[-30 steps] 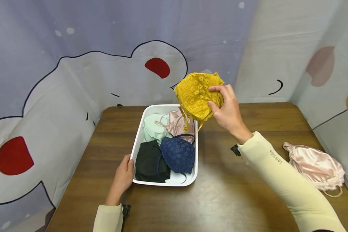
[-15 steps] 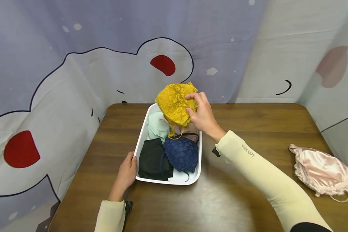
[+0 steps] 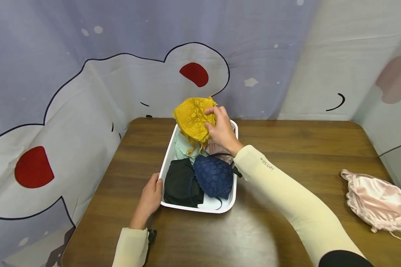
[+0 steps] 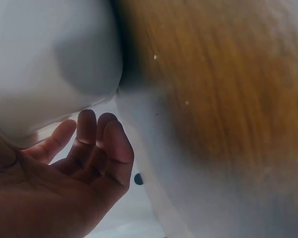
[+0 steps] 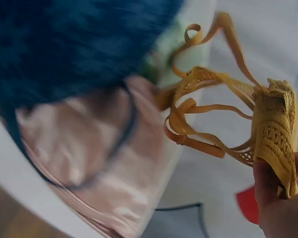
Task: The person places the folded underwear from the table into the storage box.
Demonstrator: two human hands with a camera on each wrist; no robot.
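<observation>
My right hand [image 3: 221,128] pinches a yellow lace bra [image 3: 194,118] between thumb and fingers. The bra is raised over the far end of a white plastic bin [image 3: 234,193]. Its straps [image 5: 203,139] dangle loosely in the right wrist view. My left hand [image 3: 151,195] holds the bin's left side, fingers curled against the wall in the left wrist view. Inside the bin sit a navy lace bra [image 3: 214,176], a folded black garment [image 3: 182,183], a mint green garment [image 3: 183,146] and a pink satin garment [image 3: 218,150]. The yellow bra and right hand partly cover the last two.
A pink satin bra with lace trim [image 3: 379,200] lies on the wooden table [image 3: 287,148] at the right. Behind the table and along its sides hangs a printed curtain [image 3: 137,85].
My right hand has brought the yellow bra leftward and slightly down, over the bin's far end. The left hand stays at the bin's side. The head view has shifted slightly.
</observation>
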